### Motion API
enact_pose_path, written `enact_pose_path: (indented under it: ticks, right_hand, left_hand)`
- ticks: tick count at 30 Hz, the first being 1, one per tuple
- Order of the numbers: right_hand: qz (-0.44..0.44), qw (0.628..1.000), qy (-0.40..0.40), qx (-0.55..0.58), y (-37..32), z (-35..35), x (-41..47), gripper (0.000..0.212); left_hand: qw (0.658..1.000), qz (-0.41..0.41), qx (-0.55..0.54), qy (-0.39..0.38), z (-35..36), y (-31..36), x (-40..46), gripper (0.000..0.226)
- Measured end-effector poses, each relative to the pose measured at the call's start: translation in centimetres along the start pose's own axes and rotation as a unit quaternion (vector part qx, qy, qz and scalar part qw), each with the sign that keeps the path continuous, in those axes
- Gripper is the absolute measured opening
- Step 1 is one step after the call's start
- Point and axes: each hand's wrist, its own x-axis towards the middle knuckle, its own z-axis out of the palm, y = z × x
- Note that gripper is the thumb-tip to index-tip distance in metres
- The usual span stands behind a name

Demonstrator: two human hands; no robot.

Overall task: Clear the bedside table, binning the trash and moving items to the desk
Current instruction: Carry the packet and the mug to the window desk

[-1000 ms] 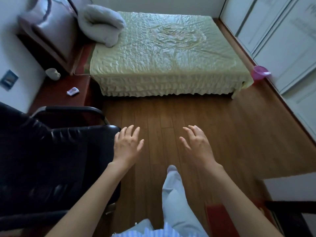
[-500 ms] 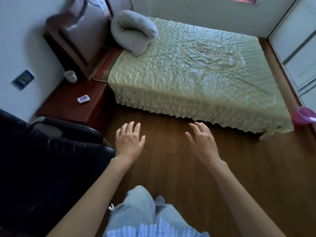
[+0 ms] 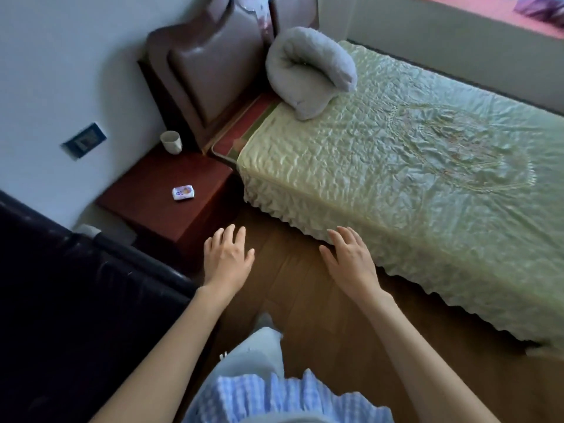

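A dark red bedside table (image 3: 146, 199) stands against the wall left of the bed. On its back corner sits a white cup (image 3: 171, 141). A small white and purple packet (image 3: 183, 192) lies near the middle of its top. My left hand (image 3: 227, 257) hovers over the floor just in front of the table's near corner, fingers straight and holding nothing. My right hand (image 3: 351, 259) is held out flat next to the bed's frilled edge, also with nothing in it.
A bed with a green quilted cover (image 3: 412, 166) fills the right side, a grey rolled pillow (image 3: 308, 71) at its head. A black office chair (image 3: 76, 300) stands at the left, close to the table. Wooden floor (image 3: 305, 300) runs between chair and bed.
The view has closed in on the bedside table and turned left; the table, cup and packet now look larger and nearer. Both hands stay held out with fingers straight.
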Motion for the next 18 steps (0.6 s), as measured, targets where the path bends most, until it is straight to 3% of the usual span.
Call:
enact_pose_path:
  ticks: [9, 18]
  right_hand:
    - [-0.096, 0.994, -0.044, -0.009, -4.5, 0.6, 16.7, 0.049]
    - [-0.213, 0.971, -0.106, -0.017, -7.9, 3.0, 31.1, 0.043]
  left_hand:
    - [0.997, -0.069, 0.012, 0.020, -2.3, -4.3, 10.6, 0.054]
    - [0.980, -0.200, 0.003, 0.007, -1.2, -7.0, 19.1, 0.054]
